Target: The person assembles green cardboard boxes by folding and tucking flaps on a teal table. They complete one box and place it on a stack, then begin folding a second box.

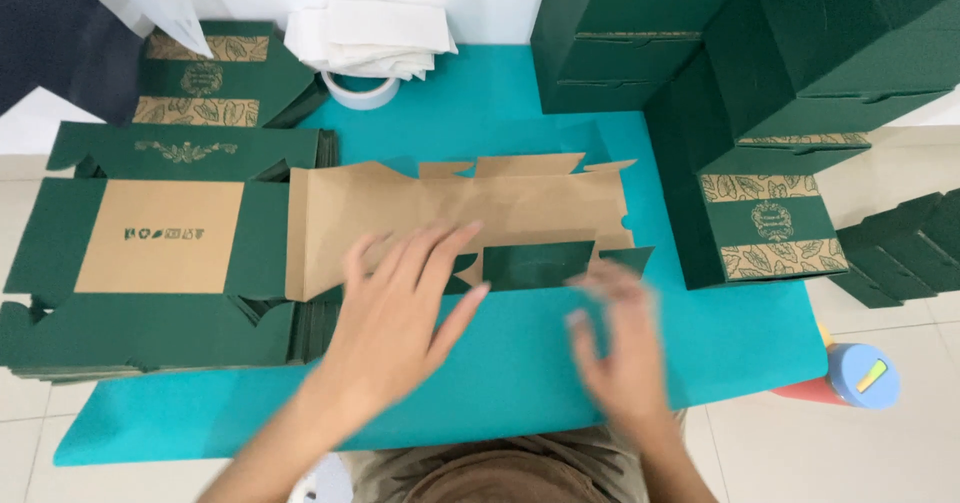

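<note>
A flat cardboard box blank (470, 213), brown inside and dark green outside, lies unfolded across the teal table (520, 363). My left hand (395, 313) hovers over its near edge with fingers spread, touching or just above the brown panel. My right hand (620, 348) is blurred, fingers apart, by the blank's near right corner where a green flap (540, 263) is folded up. Neither hand grips anything that I can see.
A stack of flat green blanks (150, 253) lies at the left. Assembled green boxes (770, 73) pile up at the back right, more at the far right (900, 253). A tape roll (358, 91) and white sheets (365, 33) sit at the back. A blue-capped bottle (860, 375) lies right.
</note>
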